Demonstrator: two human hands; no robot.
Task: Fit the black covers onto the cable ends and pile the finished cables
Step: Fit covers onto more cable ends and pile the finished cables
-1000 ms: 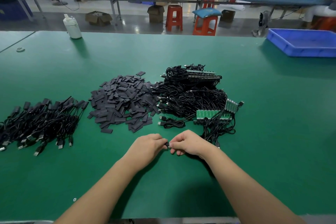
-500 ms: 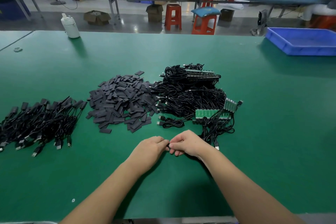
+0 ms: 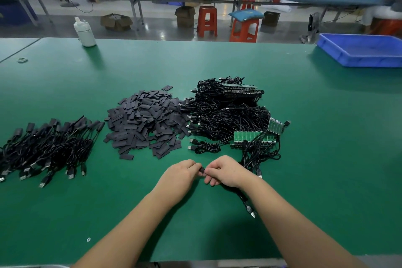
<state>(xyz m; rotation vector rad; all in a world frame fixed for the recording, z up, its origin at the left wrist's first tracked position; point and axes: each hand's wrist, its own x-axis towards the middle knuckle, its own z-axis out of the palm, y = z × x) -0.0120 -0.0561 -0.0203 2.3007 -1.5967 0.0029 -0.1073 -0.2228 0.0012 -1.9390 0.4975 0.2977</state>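
Note:
My left hand [image 3: 181, 172] and my right hand [image 3: 226, 171] meet at the near middle of the green table [image 3: 326, 159]. Both pinch a small black cover [image 3: 202, 171] on a cable end between them. That cable [image 3: 247, 202] trails back under my right wrist, its USB plug lying on the mat. Behind my hands lies a heap of loose black covers [image 3: 143, 119]. To its right is a tangle of black cables with green circuit boards [image 3: 228, 115]. A pile of finished cables [image 3: 43, 148] lies at the left.
A white bottle [image 3: 85, 32] stands at the far left edge of the table. A blue tray [image 3: 361, 50] sits at the far right. Beyond the table are red stools, cardboard boxes and other benches.
My hands stay together in the same spot. The black cover between the fingers shows a little more than before.

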